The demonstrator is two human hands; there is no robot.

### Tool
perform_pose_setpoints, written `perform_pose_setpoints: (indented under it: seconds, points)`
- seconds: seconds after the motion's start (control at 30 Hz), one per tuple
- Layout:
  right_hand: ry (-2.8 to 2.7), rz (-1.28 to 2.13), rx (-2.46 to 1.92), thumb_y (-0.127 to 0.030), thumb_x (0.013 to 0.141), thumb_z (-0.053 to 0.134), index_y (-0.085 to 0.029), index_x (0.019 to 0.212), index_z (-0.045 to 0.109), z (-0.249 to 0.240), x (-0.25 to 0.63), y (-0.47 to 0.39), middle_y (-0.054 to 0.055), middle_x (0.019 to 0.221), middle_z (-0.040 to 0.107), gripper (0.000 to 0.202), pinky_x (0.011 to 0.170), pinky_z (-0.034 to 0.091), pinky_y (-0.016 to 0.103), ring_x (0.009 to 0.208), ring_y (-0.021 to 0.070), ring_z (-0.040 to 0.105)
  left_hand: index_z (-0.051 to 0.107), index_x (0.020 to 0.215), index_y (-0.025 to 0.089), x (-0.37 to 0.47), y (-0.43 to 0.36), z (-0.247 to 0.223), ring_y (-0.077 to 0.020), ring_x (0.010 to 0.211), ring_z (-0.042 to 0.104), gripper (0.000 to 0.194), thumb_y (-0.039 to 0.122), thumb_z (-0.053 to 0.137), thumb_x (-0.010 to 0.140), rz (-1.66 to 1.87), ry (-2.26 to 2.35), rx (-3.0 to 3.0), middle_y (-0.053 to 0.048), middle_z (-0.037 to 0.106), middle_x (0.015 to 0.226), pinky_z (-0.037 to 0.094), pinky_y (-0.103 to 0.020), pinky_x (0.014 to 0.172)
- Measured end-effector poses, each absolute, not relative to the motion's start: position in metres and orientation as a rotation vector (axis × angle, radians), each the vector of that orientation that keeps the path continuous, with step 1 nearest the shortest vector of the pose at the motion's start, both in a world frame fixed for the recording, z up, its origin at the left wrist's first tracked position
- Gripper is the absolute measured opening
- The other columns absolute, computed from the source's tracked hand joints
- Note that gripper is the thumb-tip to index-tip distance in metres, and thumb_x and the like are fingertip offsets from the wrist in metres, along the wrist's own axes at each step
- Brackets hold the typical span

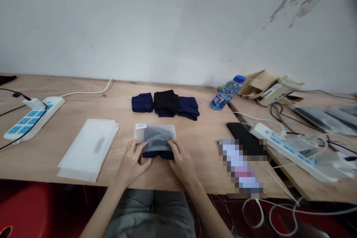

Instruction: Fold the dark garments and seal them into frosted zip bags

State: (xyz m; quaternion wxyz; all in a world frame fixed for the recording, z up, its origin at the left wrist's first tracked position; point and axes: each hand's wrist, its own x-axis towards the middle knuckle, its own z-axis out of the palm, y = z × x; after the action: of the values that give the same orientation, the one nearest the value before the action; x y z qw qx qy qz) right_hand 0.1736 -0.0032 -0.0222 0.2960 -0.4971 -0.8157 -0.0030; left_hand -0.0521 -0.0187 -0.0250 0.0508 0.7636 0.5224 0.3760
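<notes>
A frosted plastic bag (154, 130) with a white label in its upper left corner lies flat on the table in front of me. A folded dark navy cloth item (152, 154) is mostly inside it and sticks out at the near, open edge. My left hand (134, 161) pinches the bag's left side at the opening, thumb near the cloth. My right hand (181, 160) grips the right side of the opening in the same way. Behind the bag sit several folded cloth items, navy (142, 102) and black (166, 100).
Left of my hands lies a stack of frosted bags (86, 145); beyond it is a power strip (36, 119). To the right are a water bottle (227, 93), a black phone-like slab (245, 137), a pixelated item (241, 167), another power strip (292, 152) and loose cables.
</notes>
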Motion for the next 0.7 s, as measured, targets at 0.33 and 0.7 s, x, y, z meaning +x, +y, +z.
perform_pose_setpoints:
  seconds: [0.33,0.7]
  points:
    - [-2.202,0.051,-1.282,0.003,0.068,0.040,-0.014,0.118,0.054,-0.021,0.164,0.006,0.014,0.112,0.062,0.054,0.086,0.052,0.038,0.105,0.0262,0.057,0.052,0.133,0.026,-0.051,-0.016,-0.029,-0.0212,0.121,0.056,0.041,0.015,0.046,0.094,1.154,1.483,2.387,-0.006,0.062,0.128,0.049,-0.042,0.104]
    - [-2.229,-0.130,-1.383,0.002,0.062,0.042,-0.020,0.084,0.052,-0.010,0.146,0.027,0.008,0.088,0.056,0.033,0.071,0.041,0.033,0.083,0.0239,0.048,0.064,0.105,0.022,-0.040,-0.015,-0.026,-0.0214,0.097,0.063,0.026,0.011,0.046,0.091,1.265,1.703,2.284,-0.005,0.070,0.101,0.049,-0.039,0.087]
